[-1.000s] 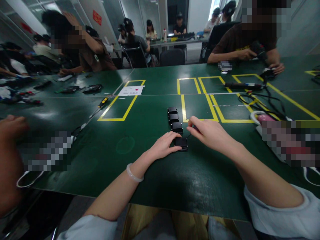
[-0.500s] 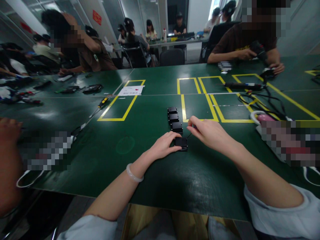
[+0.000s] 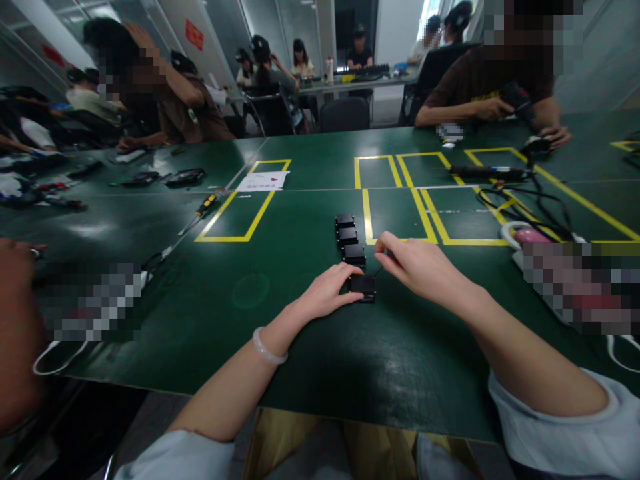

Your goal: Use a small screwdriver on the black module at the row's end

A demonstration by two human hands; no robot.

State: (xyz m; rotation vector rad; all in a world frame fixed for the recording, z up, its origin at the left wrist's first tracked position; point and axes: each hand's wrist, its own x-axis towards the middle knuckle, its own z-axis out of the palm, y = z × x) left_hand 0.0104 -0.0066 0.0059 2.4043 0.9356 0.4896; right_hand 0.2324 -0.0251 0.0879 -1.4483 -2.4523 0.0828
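My left hand [image 3: 330,290] grips a small black box-shaped part [image 3: 362,285] from its left side, thumb at the near edge and fingers at the far edge. The part lies on the green table. My right hand [image 3: 407,261] is closed in a pinch around a thin dark rod-like tool [image 3: 379,271], whose tip meets the part's far right corner. Most of the tool is hidden by the fingers, so its exact kind does not show. Just beyond stand three similar black parts in a row, the nearest one [image 3: 354,254] close to my left fingertips.
Yellow tape outlines [image 3: 367,217] mark the green table [image 3: 300,360]. A yellow-black screwdriver [image 3: 206,205] and a paper sheet [image 3: 263,181] lie at left. Cables [image 3: 543,207] and a blurred-out item [image 3: 575,287] occupy the right. A co-worker's arm [image 3: 20,320] is at far left; other people sit opposite.
My hands, the tool and the black parts look almost unchanged. The co-worker's hand at far left has shifted slightly, and a person at the back has raised an arm.
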